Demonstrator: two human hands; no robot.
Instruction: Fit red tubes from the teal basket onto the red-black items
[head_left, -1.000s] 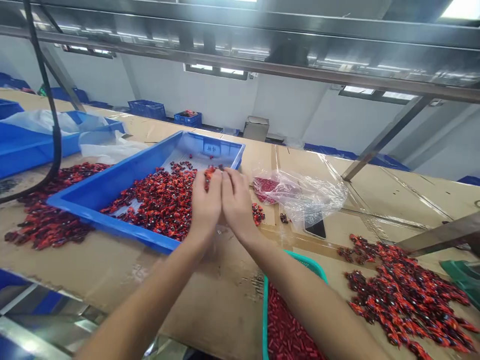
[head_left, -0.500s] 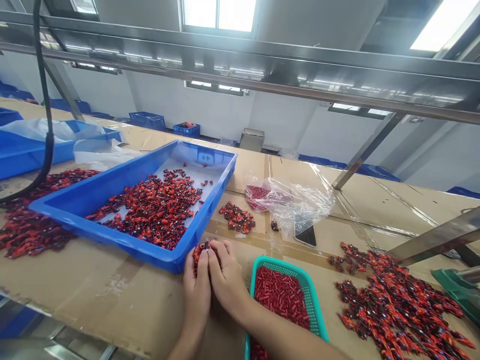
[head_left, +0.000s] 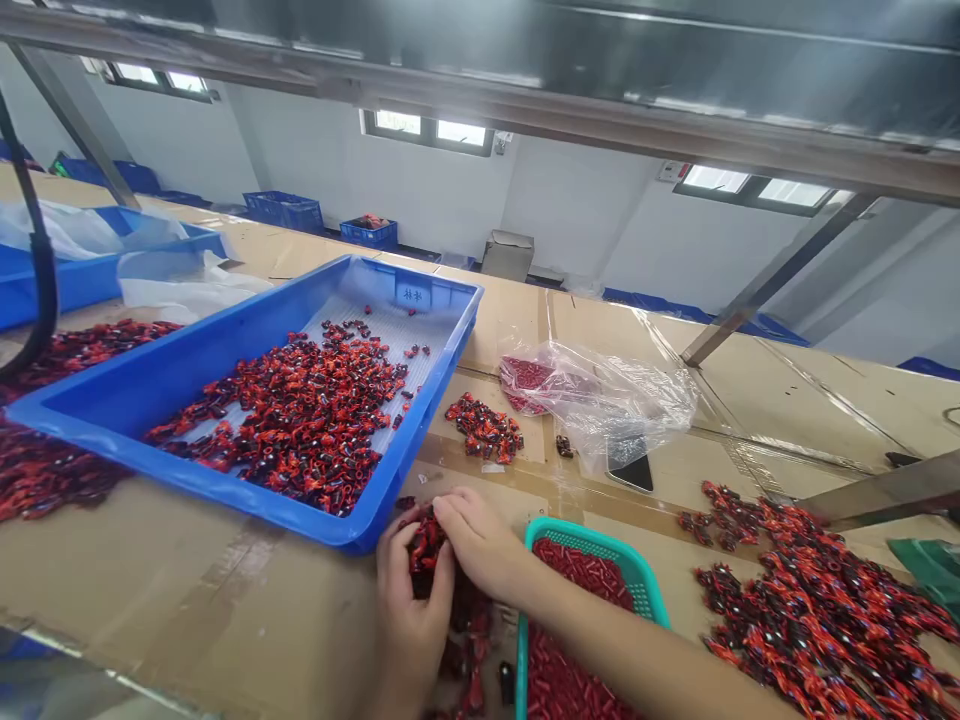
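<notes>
Both hands cup a clump of small red-and-black plastic parts (head_left: 427,540) just off the near right corner of a blue tray (head_left: 360,525). Around the clump's left and near side curl the fingers of my left hand (head_left: 412,600). My right hand (head_left: 480,545) closes over it from the right, fingertips bent down and partly hidden. More such parts (head_left: 472,640) lie on the cardboard beneath my right forearm. The blue tray holds a broad heap of the same parts (head_left: 315,400). A green basket (head_left: 652,590) of short dark red pieces (head_left: 570,650) stands under the right forearm.
A small pile of parts (head_left: 484,428) lies beyond the hands. Clear plastic bag (head_left: 630,390) and phone (head_left: 631,465) sit farther back. Large heaps lie at right (head_left: 817,600) and left (head_left: 60,460). A metal shelf beam (head_left: 480,80) crosses overhead, with slanted posts (head_left: 780,280).
My hands have spread a little from a tight cup, showing more of the clump between them. Loose parts now show below the right forearm. The view has tilted down and moved closer.
</notes>
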